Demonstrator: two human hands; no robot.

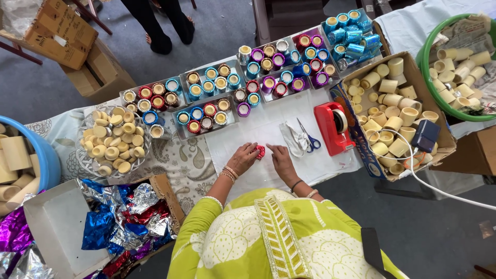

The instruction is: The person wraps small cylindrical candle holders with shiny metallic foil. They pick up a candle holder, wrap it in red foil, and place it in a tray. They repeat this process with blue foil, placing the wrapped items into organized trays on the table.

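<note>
Both hands meet over the white sheet [268, 129] on the table: the left hand [243, 157] and right hand [281, 161] close together on a small red foil-wrapped cup [260, 152]. Just right lie scissors [308, 137] and a red tape dispenser [333, 129].

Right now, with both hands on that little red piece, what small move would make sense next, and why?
Probably press the red foil tighter around the small cup. The left hand and right hand both touch it on the white sheet, and it looks crinkled, unlike the neat wrapped cups in the trays beyond. Then it could join them.
</note>
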